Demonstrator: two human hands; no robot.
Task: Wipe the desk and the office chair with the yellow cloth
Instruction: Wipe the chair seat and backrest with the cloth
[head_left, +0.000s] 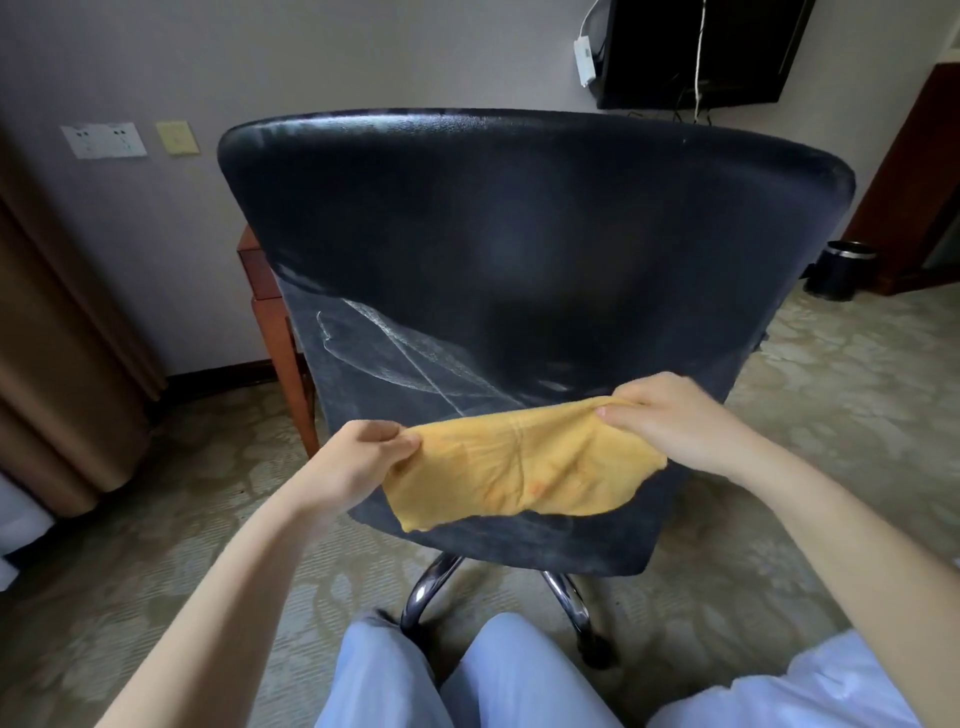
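Observation:
The black office chair (519, 244) stands with the back of its backrest facing me, filling the middle of the view; pale wipe streaks show on its lower left. The yellow cloth (519, 467) hangs spread in front of the lower backrest. My left hand (358, 462) pinches the cloth's left top corner. My right hand (670, 415) pinches its right top corner. A corner of the brown wooden desk (260, 280) shows behind the chair's left side; the remainder is hidden.
The chair's chrome base (431, 587) stands on patterned carpet just ahead of my knees. A brown curtain (57, 364) hangs at the left. A dark bin (839, 270) sits at the right by a wooden door frame. A wall-mounted screen (696, 52) with cables is above.

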